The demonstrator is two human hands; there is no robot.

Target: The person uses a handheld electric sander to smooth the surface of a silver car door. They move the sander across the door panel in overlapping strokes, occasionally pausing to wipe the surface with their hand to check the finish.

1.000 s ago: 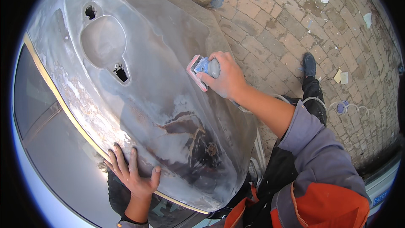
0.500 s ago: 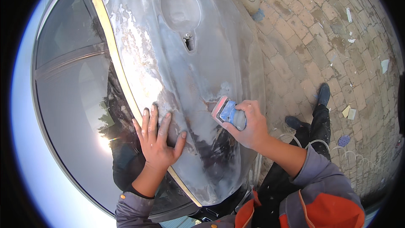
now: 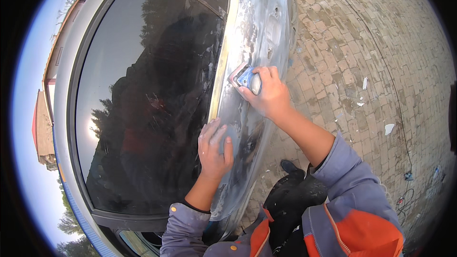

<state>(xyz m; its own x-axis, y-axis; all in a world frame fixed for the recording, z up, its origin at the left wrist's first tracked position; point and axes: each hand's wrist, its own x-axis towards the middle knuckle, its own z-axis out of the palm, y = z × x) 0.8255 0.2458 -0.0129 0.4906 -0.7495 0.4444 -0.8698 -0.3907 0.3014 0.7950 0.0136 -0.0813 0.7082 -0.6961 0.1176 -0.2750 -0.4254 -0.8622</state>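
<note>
My right hand (image 3: 272, 94) is wrapped round a blue and grey hand sander (image 3: 245, 77). The sander's pinkish pad lies against the upper edge of a car door panel (image 3: 245, 135), beside a strip of yellow masking tape (image 3: 222, 64). The door is patchy grey, white and dark, with its surface sanded down. Nearer to me, my left hand (image 3: 214, 152) rests on the door's top edge at the end of the visible tape. Its fingers are extended and the thumb stands apart, with nothing held.
Dark window glass (image 3: 152, 100) fills the left, mirroring trees and the sun. A door-handle recess (image 3: 273, 28) lies beyond the sander. To the right is brick paving (image 3: 347, 81) with paper scraps (image 3: 389, 129) and a long dark cable (image 3: 392, 85).
My right hand has carried the sander from the door's lower middle up to its top edge by the tape. My left hand stays on the door edge, its fingers closer together. The view has shifted.
</note>
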